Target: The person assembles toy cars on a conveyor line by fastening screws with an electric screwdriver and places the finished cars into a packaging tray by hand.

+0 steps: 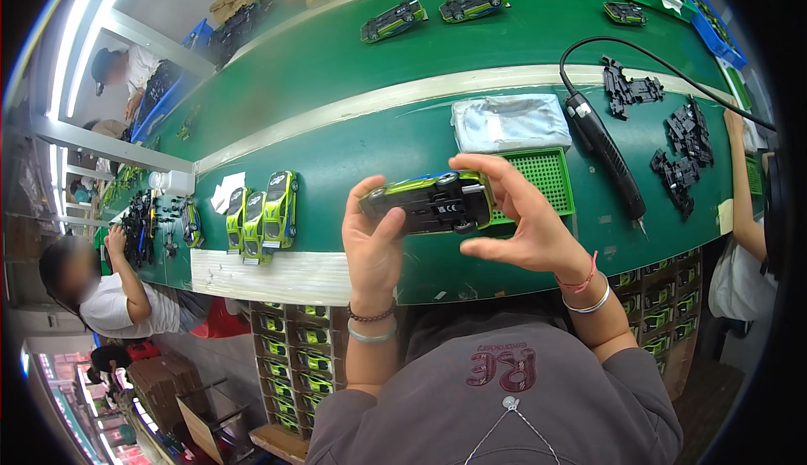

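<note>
"Where's that toy car [433,204]?"

"Between the person's two hands, above the near side of the green worktable [353,154], black underside showing."

"Who's got the weight of it?"

"The left hand [374,242], at the car's nine o'clock end: fingers curled behind, thumb pressed over the underside."

"And the right hand [530,221]?"

"Round at three o'clock, thumb and forefinger spread wide about that end. The thumb stands clear; whether the forefinger touches, I can't tell."

"What's lying about them?"

"From the car, three more cars [277,204] sit at nine o'clock, wheels down. A pale blue bundle [511,125] is between one and two, and a green basket [551,183] and a corded screwdriver [605,150] between two and three."
</note>
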Demonstrator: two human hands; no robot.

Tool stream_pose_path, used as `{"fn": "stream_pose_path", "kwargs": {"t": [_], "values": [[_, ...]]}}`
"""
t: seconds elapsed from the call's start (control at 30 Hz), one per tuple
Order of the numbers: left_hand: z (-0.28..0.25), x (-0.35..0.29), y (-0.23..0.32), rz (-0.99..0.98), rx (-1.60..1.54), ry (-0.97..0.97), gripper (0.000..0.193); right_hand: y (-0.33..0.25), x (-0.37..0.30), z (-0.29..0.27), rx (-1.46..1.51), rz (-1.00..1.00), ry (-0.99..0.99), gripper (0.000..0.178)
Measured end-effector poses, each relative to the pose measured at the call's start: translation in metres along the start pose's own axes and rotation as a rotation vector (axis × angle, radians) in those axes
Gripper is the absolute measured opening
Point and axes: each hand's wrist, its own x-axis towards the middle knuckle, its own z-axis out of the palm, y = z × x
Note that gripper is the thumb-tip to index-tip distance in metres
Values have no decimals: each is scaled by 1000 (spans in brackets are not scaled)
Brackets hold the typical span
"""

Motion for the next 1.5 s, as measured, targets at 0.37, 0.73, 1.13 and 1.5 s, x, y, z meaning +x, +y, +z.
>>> {"fn": "stream_pose_path", "kwargs": {"t": [0.37,0.73,1.13,1.5], "values": [[17,-10,18,75,941,-128,45,5,-11,9,419,265,151,40],[17,-13,-6,77,847,-102,40,6,2,0,351,294,106,41],[18,-15,-11,-464,-59,-173,56,5,-10,5,-475,-201,293,48],[14,-8,-6,-368,-203,-156,58,-4,-18,8,-641,-341,160,44]]}}
